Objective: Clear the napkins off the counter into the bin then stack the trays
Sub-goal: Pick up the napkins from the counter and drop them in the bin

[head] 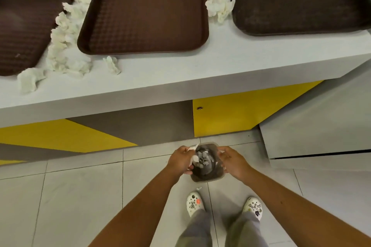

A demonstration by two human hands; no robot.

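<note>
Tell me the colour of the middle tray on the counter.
The middle tray is dark brown; head view.

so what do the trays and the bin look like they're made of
The trays look like moulded brown plastic, matt: waffle-textured base, rounded raised rim. The bin seems thin greyish plastic, perhaps translucent, with a slim pale rim; hard to be sure.

Floor's pale square tiles point(80, 186) with dark grout lines, and the cabinet front is a mix of a yellow door point(230, 114) with a tiny dark lock point(199, 108) and a grey panel point(140, 122) right beside it. Down at the bottom you can see white clogs point(193, 204) covered in little charms, plus grey trousers point(197, 230).
</note>
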